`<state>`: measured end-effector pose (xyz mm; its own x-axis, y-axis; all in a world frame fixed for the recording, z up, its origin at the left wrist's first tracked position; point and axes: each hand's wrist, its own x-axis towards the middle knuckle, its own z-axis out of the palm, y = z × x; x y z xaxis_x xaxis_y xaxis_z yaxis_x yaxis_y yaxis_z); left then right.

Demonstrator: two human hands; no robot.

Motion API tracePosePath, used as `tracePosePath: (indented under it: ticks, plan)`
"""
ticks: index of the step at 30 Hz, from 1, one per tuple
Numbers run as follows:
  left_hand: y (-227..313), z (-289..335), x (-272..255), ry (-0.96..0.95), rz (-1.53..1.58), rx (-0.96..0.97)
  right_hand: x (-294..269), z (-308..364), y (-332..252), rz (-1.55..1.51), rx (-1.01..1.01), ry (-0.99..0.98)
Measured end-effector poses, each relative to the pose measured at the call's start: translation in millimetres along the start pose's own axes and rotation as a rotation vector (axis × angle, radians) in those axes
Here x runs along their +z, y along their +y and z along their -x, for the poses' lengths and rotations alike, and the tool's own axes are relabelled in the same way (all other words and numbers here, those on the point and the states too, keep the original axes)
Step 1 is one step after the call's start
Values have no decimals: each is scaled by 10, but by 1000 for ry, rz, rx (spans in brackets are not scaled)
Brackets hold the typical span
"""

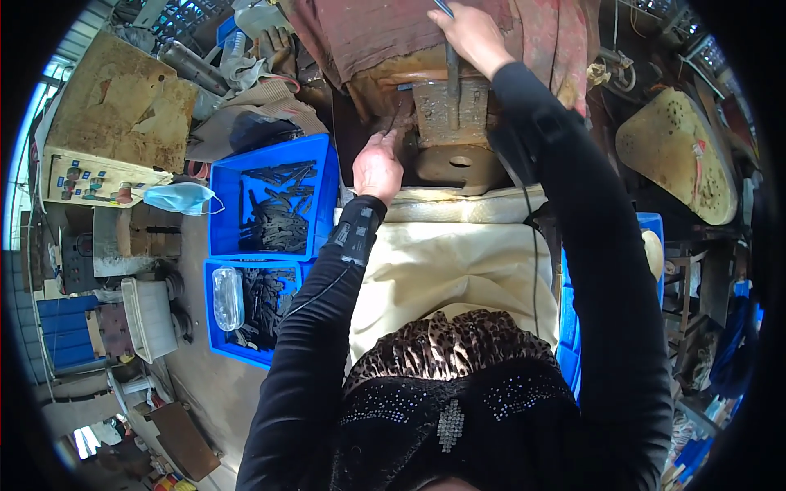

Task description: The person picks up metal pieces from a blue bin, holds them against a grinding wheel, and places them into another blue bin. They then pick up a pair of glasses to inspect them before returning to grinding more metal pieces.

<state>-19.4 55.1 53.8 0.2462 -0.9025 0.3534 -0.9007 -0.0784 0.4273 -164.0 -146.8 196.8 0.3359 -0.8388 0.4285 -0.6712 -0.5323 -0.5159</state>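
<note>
My right hand (473, 37) reaches far forward over a dark red cloth (385, 37) and is closed around a thin blue rod (443, 7), whose far end runs out of the picture. Below that hand, an upright metal bar (453, 86) stands against a wet, brown-stained metal machine block (434, 110). My left hand (378, 169) is beside the block's left side, fingers pointing forward and held together. A thin dark sliver shows at its fingertips, too small to name. In front of my lap lies a cream cloth (442, 258) with a padded edge.
To my left, two blue bins (214, 184) (214, 327) hold dark thin pieces; a clear plastic box (228, 299) lies in the nearer one. A control box (86, 182) with a face mask (178, 197) stands beyond. Another blue bin (571, 327) is under my right arm.
</note>
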Motion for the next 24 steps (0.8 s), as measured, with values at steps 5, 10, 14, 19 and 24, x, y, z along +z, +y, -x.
tracePosePath:
  ticks: [5,10,14,19,24]
  plan:
    - [-67,55,-58,-23,-9,7,-364,1068,-205,-314,-73,-89]
    - [-35,42,-49,-80,56,-24,-442,2054,-187,-249,-248,-2]
    - [-33,8,-26,-103,54,-29,-516,2435,-118,-188,-241,-142]
    - [-29,1,-3,-110,50,-37,-470,2698,-28,-208,-260,-159]
    - [-95,20,46,-13,-1,56,-437,2889,-9,-236,-267,-196]
